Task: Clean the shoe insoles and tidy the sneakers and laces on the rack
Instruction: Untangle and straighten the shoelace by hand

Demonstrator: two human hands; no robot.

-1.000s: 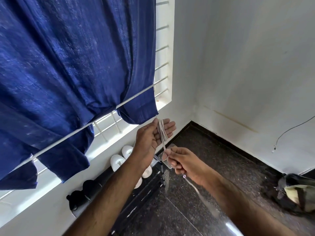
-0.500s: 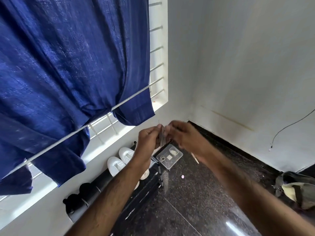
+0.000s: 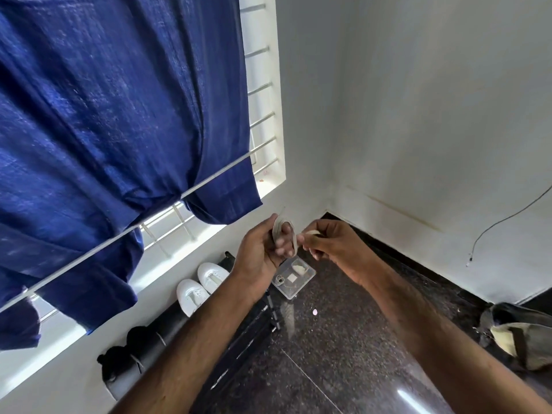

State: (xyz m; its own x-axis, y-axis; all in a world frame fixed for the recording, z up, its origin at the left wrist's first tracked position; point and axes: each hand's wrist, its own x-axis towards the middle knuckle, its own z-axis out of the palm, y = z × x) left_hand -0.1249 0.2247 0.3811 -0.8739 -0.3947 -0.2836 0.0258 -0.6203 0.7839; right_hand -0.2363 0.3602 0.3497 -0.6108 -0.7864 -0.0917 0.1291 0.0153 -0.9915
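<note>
Left hand [image 3: 263, 249] wrapped in coils of white lace [image 3: 280, 231], right hand [image 3: 328, 243] pinching its free end, above white sneakers [image 3: 203, 282] on the rack [image 3: 254, 324]. Slack tension risks unravelling loops.

At mid-frame the left hand [image 3: 263, 249] holds a whitish shoelace [image 3: 279, 228] looped around its fingers, while the right hand [image 3: 331, 243] pinches the lace's end just beside it. Below the hands a clear plastic box [image 3: 294, 277] with small bits inside sits at the end of a dark shoe rack [image 3: 257, 327]. A pair of white sneakers [image 3: 201, 283] stands on the rack at lower centre-left, with black shoes [image 3: 128, 354] further toward the lower left. A blue curtain [image 3: 119, 130] fills the upper left. A bag [image 3: 519, 336] lies on the dark floor [image 3: 343, 354] at lower right.
</note>
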